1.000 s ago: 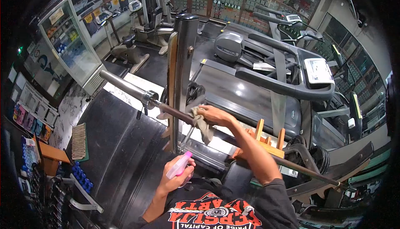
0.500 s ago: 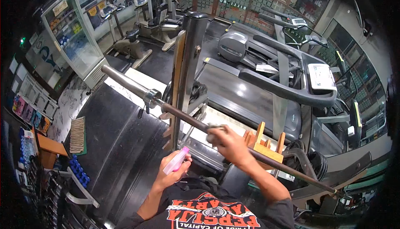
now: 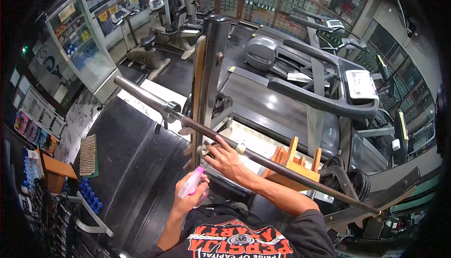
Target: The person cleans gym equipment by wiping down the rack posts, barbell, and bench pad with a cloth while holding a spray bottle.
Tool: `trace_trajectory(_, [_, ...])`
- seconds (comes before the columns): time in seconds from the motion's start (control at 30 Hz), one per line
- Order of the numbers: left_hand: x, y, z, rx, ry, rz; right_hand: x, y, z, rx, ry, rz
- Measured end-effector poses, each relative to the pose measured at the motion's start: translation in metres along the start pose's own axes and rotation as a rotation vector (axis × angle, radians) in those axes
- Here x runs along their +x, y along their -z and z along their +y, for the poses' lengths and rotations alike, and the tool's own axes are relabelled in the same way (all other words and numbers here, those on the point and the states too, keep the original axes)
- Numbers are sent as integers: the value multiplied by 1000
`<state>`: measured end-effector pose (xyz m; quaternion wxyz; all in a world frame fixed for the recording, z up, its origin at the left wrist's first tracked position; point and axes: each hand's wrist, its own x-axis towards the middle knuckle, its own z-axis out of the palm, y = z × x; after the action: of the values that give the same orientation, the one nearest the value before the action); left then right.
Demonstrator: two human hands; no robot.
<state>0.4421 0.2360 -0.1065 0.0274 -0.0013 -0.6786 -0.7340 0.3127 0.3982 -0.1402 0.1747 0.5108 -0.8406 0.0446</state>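
My left hand (image 3: 191, 197) is wrapped round a clear spray bottle with a pink head (image 3: 191, 183), low in front of my shirt. In my right hand (image 3: 230, 163) is a crumpled pale cloth (image 3: 205, 149), partly hidden by the fingers, close to the notched rack upright (image 3: 199, 112). One finger reaches up to the barbell bar (image 3: 275, 164), whether touching it I cannot tell. The bar slants across the view with no plates on its near sleeve (image 3: 143, 94).
Beyond the bar stand a treadmill (image 3: 277, 105) and an exercise bike (image 3: 148, 53). A wooden block piece (image 3: 298, 168) sits under the bar to the right. At left are a glass-door fridge (image 3: 82, 42), a ribbed mat (image 3: 88, 154) and a dumbbell rack (image 3: 89, 215).
My right hand has moved left and slightly down with the cloth, from around the bar to beside the upright. My left hand has lowered slightly with the spray bottle.
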Motion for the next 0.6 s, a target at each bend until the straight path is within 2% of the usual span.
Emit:
trace_trajectory(0.07, [0, -2, -4, -9, 15, -4, -7, 27, 1, 159, -34, 144])
trace_trajectory(0.1, [0, -3, -5, -28, 30, -6, -9, 39, 2, 155, -40, 138])
trace_trajectory(0.17, [2, -7, -8, -47, 46, -18, -7, 58, 7, 153, 14, 386])
trace_trajectory(0.23, [4, -10, -10, 8, 25, -51, -7, 56, 11, 136, -54, 350])
trace_trajectory(0.3, [5, -14, -7, -9, 22, -58, -1, 37, 19, 17, -186, 193])
trace_trajectory(0.4, [6, -15, -5, -32, 5, -62, 9, 25, 24, 43, -286, 252])
trace_trajectory(0.53, [6, -15, -6, -61, 2, -59, -1, 32, 29, 109, -272, 172])
trace_trajectory(0.6, [5, -14, -6, -56, 19, -62, -12, 33, 29, 175, -171, 83])
